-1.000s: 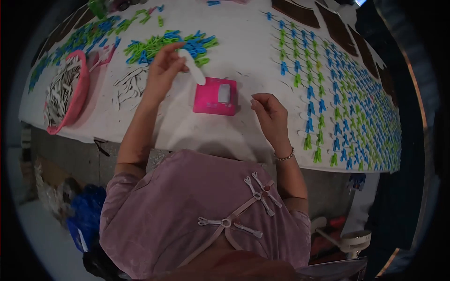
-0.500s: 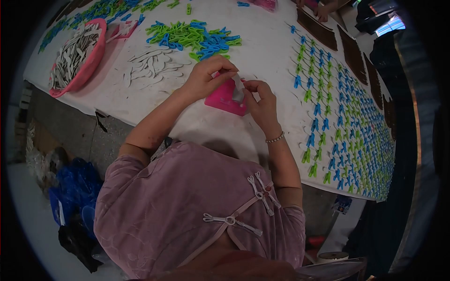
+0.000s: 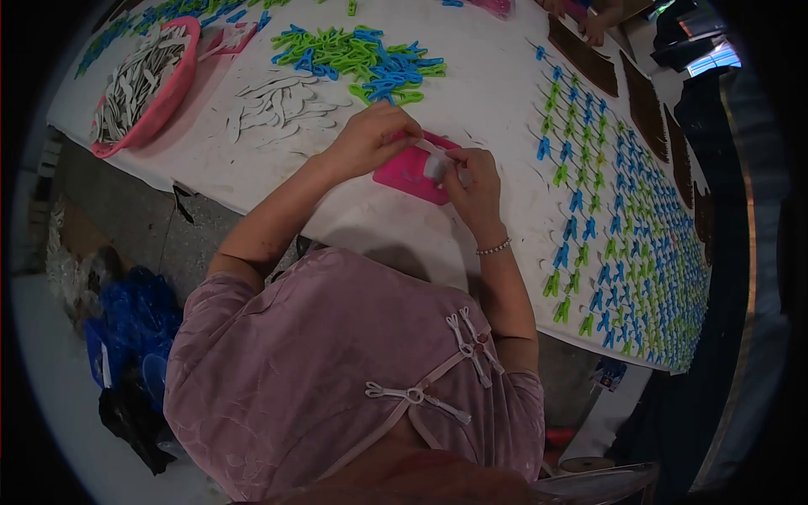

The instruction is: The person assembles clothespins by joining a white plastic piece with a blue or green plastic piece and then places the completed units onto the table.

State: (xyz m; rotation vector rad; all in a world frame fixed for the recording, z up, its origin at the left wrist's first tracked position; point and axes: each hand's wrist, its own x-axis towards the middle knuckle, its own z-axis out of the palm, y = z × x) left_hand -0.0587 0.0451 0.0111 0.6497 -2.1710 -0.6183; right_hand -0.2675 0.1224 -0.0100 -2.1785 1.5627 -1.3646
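My left hand [image 3: 370, 139] is closed in a pinch on one end of a thin white strip [image 3: 433, 149]. The strip's other end is between the fingers of my right hand [image 3: 476, 187], which wears a bead bracelet. Under both hands lies a bright pink flat tray [image 3: 408, 178] with a small whitish patch [image 3: 435, 168] near its right side, partly hidden by my fingers. Flat, pale, elongated pieces [image 3: 278, 108] lie in a loose pile left of my left hand. Beyond it is a heap of green and blue clothespins [image 3: 358, 59].
A pink basin [image 3: 177, 94] full of similar pale pieces stands at the left. Rows of clothespins [image 3: 623, 244] clipped to pale pieces cover the right side. Brown panels [image 3: 644, 105] line the far right edge, where another person's hand [image 3: 595, 29] shows.
My hands have moved slightly apart, and the strip has gone from hanging down to stretching between them. The view has shifted a little.
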